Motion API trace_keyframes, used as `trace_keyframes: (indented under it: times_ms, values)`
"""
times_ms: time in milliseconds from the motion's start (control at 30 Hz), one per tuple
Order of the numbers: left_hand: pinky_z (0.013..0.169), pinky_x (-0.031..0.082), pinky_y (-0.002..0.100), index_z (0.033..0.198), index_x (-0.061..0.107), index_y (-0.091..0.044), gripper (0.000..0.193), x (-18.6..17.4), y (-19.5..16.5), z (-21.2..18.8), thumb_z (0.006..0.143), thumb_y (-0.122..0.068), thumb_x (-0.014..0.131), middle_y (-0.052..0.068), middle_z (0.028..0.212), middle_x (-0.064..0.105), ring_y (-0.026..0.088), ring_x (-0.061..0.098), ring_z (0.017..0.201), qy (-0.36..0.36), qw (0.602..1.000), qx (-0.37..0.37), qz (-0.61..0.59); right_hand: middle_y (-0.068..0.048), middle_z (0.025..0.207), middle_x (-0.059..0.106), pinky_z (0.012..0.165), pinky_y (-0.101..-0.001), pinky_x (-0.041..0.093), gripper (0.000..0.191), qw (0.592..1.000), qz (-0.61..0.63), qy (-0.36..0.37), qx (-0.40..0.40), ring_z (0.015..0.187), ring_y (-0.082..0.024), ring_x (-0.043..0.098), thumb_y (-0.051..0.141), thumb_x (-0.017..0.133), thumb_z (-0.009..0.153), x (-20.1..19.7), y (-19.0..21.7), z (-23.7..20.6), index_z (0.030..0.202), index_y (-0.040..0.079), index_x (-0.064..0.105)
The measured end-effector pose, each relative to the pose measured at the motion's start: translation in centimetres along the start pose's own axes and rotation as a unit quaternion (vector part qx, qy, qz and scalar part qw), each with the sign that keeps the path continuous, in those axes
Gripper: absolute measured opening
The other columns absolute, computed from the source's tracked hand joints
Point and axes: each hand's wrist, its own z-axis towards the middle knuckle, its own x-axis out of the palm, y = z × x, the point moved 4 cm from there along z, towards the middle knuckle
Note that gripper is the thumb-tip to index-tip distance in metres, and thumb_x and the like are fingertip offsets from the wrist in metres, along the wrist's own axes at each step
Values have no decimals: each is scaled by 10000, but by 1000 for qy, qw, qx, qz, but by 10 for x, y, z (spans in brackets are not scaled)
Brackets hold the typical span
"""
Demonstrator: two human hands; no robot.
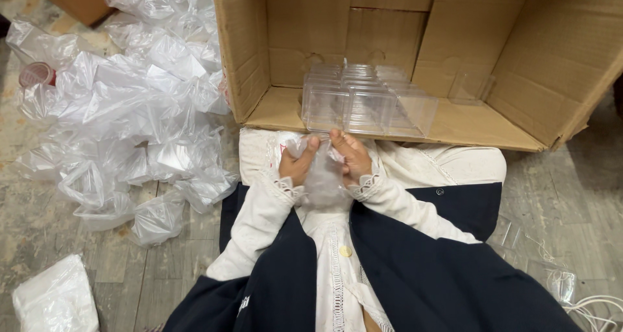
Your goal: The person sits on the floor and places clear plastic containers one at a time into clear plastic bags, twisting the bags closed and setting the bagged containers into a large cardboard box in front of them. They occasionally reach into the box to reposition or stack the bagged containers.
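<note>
At the centre of the view, just below the open flap of a cardboard box (415, 40), both hands meet over the person's lap. The left hand (297, 164) and the right hand (350, 155) each pinch the top of a thin clear plastic bag (321, 179), fingers closed on its upper edge, thumbs and fingertips close together. The bag hangs down between the wrists, against the cream shirt (337, 254), and looks to hold something clear inside, though its shape is too blurred to tell. Lace cuffs show at both wrists, and a dark navy garment (428, 273) covers the legs on either side.

At 12 o'clock from the hands, the box lies on its side with its mouth toward the person. Inside it, a block of clear plastic cases (363, 101) stands in tight rows near the front edge, and 1 more clear case (470, 85) stands apart at 1 o'clock, near the box's right wall.

At 9 to 10 o'clock, a large heap of crumpled clear plastic bags (136, 105) spreads over the grey wooden floor (39, 221). A small red-rimmed container (36, 74) sits at the heap's far left edge. At 8 o'clock, a white plastic packet (57, 299) lies on the floor. At 4 o'clock, another clear case (561, 283) and a white cord (600, 306) rest on the floor.
</note>
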Motion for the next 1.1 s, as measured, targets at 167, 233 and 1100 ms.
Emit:
trace_keyframes:
  times_ms: [167, 233, 1100]
  values:
    - [728, 509, 282, 962, 696, -10, 303, -8, -16, -3, 1038, -295, 629, -2, 859, 680, 95, 620, 802, -2, 997, 9, 74, 67, 699, 517, 506, -207, 319, 368, 975, -191, -13, -116, 573, -18, 377, 324, 623, 1105, -20, 4, 4, 849, 58, 619]
    - [641, 480, 295, 896, 686, -12, 364, -10, -24, -4, 1084, -310, 595, -4, 761, 635, 98, 580, 702, -13, 990, 28, 135, 65, 806, 571, 640, -204, 382, 295, 966, -182, 8, -186, 700, -23, 444, 291, 628, 1098, -17, 9, 3, 929, 51, 651]
    - [653, 417, 262, 1203, 689, -46, 309, -64, 65, 128, 1028, -293, 627, -13, 880, 592, 85, 510, 746, -1, 990, 85, 112, -230, 942, 706, 674, -544, 512, 289, 622, -701, -204, -285, 792, -446, 664, 159, 655, 959, -39, 57, 65, 1215, 25, 659]
